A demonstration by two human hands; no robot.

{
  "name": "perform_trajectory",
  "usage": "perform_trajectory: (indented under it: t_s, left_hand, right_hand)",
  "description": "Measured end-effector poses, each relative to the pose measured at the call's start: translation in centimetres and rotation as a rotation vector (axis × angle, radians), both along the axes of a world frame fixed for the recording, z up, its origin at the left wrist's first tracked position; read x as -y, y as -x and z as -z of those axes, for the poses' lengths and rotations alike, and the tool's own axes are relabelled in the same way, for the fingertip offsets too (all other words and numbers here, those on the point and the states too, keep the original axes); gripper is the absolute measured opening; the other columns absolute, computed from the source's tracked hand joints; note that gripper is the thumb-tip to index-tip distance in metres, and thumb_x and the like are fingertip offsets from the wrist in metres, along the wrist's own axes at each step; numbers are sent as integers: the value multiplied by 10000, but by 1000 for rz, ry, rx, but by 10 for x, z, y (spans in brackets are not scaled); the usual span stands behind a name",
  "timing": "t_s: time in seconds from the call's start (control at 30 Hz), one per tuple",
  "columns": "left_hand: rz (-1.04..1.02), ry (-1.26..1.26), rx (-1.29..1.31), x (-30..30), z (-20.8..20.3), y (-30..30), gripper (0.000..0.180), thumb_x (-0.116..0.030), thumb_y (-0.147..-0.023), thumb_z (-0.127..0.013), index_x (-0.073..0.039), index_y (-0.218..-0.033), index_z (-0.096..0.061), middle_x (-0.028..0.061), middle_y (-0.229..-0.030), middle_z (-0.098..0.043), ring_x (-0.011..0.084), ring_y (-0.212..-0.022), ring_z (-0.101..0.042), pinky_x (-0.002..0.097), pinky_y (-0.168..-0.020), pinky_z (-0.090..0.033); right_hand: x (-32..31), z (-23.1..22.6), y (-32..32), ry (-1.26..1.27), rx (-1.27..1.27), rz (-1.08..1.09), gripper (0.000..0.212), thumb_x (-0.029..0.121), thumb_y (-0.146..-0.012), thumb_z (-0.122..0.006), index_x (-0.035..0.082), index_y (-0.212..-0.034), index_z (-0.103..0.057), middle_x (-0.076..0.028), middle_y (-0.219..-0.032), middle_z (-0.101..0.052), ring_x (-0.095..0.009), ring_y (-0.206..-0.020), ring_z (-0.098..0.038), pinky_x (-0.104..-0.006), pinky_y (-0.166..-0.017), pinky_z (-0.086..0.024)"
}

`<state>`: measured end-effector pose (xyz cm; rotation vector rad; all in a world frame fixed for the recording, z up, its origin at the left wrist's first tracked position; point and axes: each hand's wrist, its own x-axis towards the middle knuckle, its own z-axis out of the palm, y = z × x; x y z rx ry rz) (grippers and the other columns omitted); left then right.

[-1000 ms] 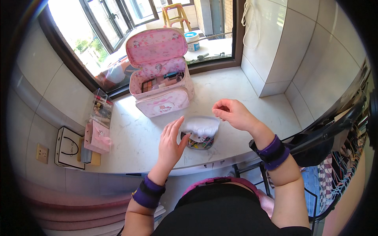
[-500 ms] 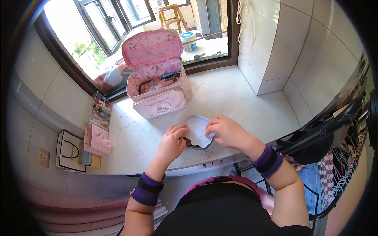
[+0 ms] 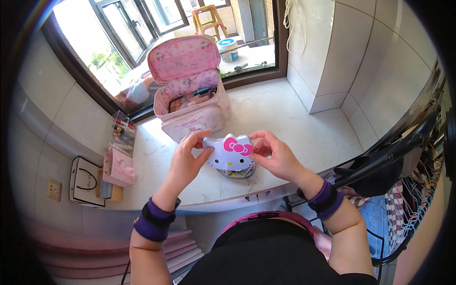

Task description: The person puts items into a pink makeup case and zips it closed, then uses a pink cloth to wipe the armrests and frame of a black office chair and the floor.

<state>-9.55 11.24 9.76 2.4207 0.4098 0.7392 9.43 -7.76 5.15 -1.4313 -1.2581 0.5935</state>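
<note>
A white cat-face lid [image 3: 222, 154] with a pink bow is held up between my two hands, its printed side showing. My left hand [image 3: 186, 156] pinches its left edge between thumb and fingers, and my right hand [image 3: 275, 156] grips the right edge beside the bow. Just below the lid, a shallow tin [image 3: 248, 176] rests on the counter with small multicoloured pieces inside. The lid covers the tin's far part; it looks raised and apart from it. Behind my hands stands an open pink cosmetic case [image 3: 192, 124] filled with makeup.
The marbled white counter [image 3: 294, 128] runs along the window. To the left are a clear organizer [image 3: 122, 135], a pink gift bag [image 3: 119, 167] and a white paper bag [image 3: 85, 183]. A clothes rack [image 3: 403, 147] stands at the right, near my right arm.
The lid has turned over from its plain inner side to its printed face, and both hands have lifted it off the tin. My left hand has moved left and up.
</note>
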Motion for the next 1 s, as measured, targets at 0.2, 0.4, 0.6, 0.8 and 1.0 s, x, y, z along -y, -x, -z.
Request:
perform_trajectory:
  t_s: [0.2,0.4,0.6,0.8,1.0]
  left_hand:
    - [17,361,-246,-30,32,-23,407,-56,-874,-717,-18,-1264,-611,71,-976,-651,134,-793,-597,288,-758,-522]
    - [23,335,-321,-38,58,-42,398,-133,-867,-722,-7,-1232,-627,121,-1027,-673,184,-835,-653,332,-761,-554]
    - [69,104,-375,-26,57,-30,418,-145,-867,-710,-17,-1254,-614,176,-1261,-596,308,-1083,-619,406,-890,-538]
    - [213,-233,-449,-5,52,-3,600,-240,-907,-699,-36,-1421,-468,206,-1499,-421,397,-1358,-424,449,-1098,-400]
    - [252,-395,-465,-5,65,1,637,-307,-933,-657,-19,-1452,-427,222,-1544,-364,394,-1398,-385,461,-1124,-367]
  right_hand:
    - [-9,23,17,161,-213,103,660,141,-908,-690,53,-1470,-356,-124,-883,-677,-204,-782,-676,-336,-723,-545]
    - [-13,30,17,181,9,205,494,170,-919,-675,15,-1353,-497,-114,-774,-677,-236,-692,-670,-342,-662,-544]
    - [-2,28,13,273,212,296,489,219,-877,-699,-7,-1284,-552,-163,-939,-683,-325,-803,-669,-406,-743,-539]
    - [9,24,27,115,599,287,594,242,-846,-740,-3,-1343,-528,-209,-1309,-553,-347,-1164,-571,-419,-961,-489]
    - [3,41,35,120,698,257,679,253,-849,-745,-59,-1387,-473,-233,-1414,-486,-372,-1269,-520,-416,-1042,-459]
